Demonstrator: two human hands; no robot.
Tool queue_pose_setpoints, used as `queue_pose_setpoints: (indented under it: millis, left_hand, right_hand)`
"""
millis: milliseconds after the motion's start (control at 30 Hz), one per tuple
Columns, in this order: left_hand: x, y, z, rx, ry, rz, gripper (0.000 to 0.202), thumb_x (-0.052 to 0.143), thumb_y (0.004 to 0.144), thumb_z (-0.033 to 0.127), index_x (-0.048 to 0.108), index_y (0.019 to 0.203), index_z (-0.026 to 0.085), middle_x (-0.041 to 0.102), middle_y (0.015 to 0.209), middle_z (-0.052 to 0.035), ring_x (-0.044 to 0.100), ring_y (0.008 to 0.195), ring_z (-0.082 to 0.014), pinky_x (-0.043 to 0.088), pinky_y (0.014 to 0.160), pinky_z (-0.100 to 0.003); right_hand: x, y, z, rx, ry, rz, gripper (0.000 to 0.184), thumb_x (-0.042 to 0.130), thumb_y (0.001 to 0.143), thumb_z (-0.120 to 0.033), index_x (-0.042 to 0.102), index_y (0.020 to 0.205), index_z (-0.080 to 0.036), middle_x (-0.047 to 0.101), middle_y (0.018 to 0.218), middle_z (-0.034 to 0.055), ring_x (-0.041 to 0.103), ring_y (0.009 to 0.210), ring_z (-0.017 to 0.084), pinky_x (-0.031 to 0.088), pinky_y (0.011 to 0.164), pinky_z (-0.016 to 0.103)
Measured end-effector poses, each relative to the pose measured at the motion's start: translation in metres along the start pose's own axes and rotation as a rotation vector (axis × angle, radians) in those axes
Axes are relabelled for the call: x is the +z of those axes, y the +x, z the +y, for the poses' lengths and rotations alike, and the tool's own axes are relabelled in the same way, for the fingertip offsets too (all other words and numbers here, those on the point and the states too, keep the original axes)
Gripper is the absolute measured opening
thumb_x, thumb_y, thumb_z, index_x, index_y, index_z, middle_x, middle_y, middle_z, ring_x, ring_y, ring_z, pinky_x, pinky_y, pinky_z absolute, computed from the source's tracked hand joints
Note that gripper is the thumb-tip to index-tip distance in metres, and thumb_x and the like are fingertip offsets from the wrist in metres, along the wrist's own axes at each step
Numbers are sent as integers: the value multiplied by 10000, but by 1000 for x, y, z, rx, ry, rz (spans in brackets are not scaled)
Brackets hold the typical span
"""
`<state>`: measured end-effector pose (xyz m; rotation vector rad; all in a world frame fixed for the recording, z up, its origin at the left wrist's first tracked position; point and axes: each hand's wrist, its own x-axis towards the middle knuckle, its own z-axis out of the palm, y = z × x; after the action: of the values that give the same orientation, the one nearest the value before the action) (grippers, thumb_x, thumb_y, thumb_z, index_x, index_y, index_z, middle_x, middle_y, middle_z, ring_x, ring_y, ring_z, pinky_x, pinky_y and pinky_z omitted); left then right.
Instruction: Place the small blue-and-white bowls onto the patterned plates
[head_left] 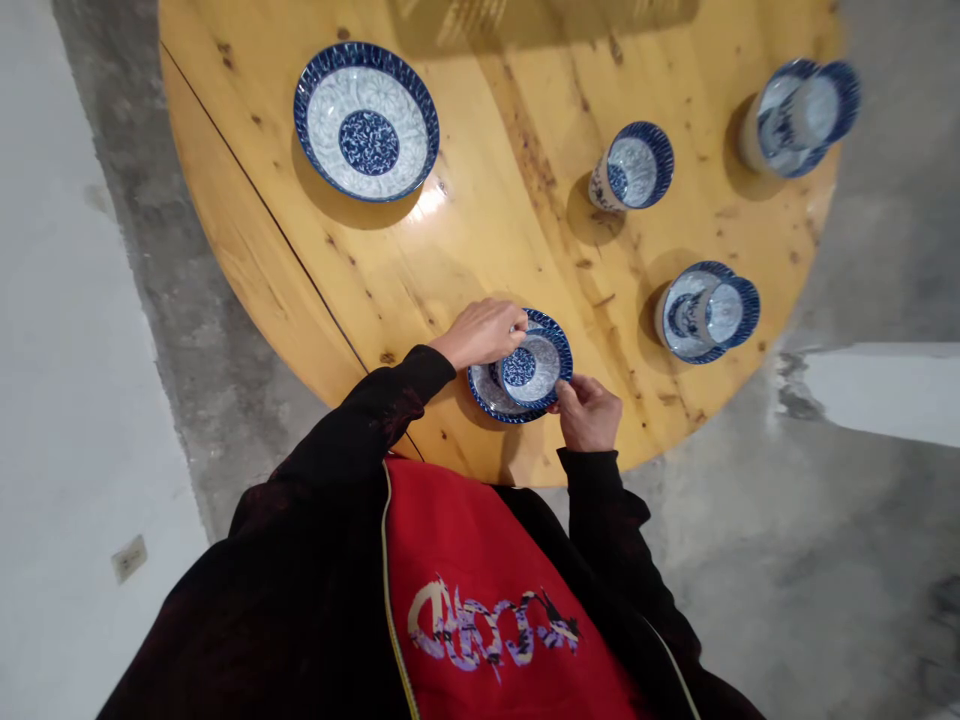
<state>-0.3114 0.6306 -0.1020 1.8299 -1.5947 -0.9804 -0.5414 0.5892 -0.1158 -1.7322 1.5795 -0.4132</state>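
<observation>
Upper bowl: a round, glazed piece [536, 365] lay between the two hands near the table's close edge, at six o'clock on the top; its pale inside ended in a blue-speckled round floor, under a dark blue rim.
Lower bowl: wider and shallower [487, 392], it sat beneath, holding the upper bowl off-centre toward three o'clock.
Left hand: closed, the fingers of this hand [484, 330] curled at the rims around eleven o'clock; whether they pinched or only touched could not be told.
Right hand: this one [592, 415] gripped the upper bowl's rim at four o'clock, thumb on top.
Big dish: at eleven o'clock from the hands, a broad, glossy round dish [367, 122] showed a pale petal-textured wall and a dark patterned medallion.
Lone cup: at one o'clock, a deep, straight-sided cup [634, 165] had dark motifs outside and a blue-striped lip.
Far pair: at about two o'clock, near the edge, a bowl [776, 140] contained a smaller cup [817, 108].
Near pair: between two and three o'clock, another bowl [681, 315] contained a small cup [724, 312], slightly blurred.
Table: the round top [450, 250] was varnished yellow wood, knotted and streaked, with a straight dark seam toward nine o'clock.
Floor: rough grey concrete [787, 520] surrounded it.
</observation>
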Motion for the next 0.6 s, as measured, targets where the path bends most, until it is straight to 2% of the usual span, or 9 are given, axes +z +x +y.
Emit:
queue_pose_setpoints:
  millis: [333, 467, 600]
  left_hand:
    - [1, 4, 1, 16, 0, 3, 242, 498, 866, 164, 740, 868, 174, 742, 966, -116, 631, 911, -239, 388, 781, -345]
    - [2, 4, 0, 8, 10, 13, 245, 506, 885, 181, 749, 913, 180, 752, 1003, -109, 646, 937, -239, 412, 807, -339]
    - [-4, 0, 1, -11, 25, 14, 243, 517, 913, 229, 750, 966, 185, 765, 975, -91, 667, 915, -233, 442, 814, -321]
  right_hand:
    - [2, 0, 7, -25, -8, 3, 321, 611, 737, -475, 660, 833, -173, 661, 668, 38, 619, 565, 201, 581, 530, 361]
    - [4, -1, 8, -20, -1, 12, 310, 610, 747, -467, 658, 838, -174, 667, 678, 36, 622, 575, 198, 583, 549, 356]
    - [2, -2, 3, -21, -37, -18, 372, 606, 756, -532, 660, 831, -172, 694, 685, 60, 646, 565, 214, 575, 556, 359]
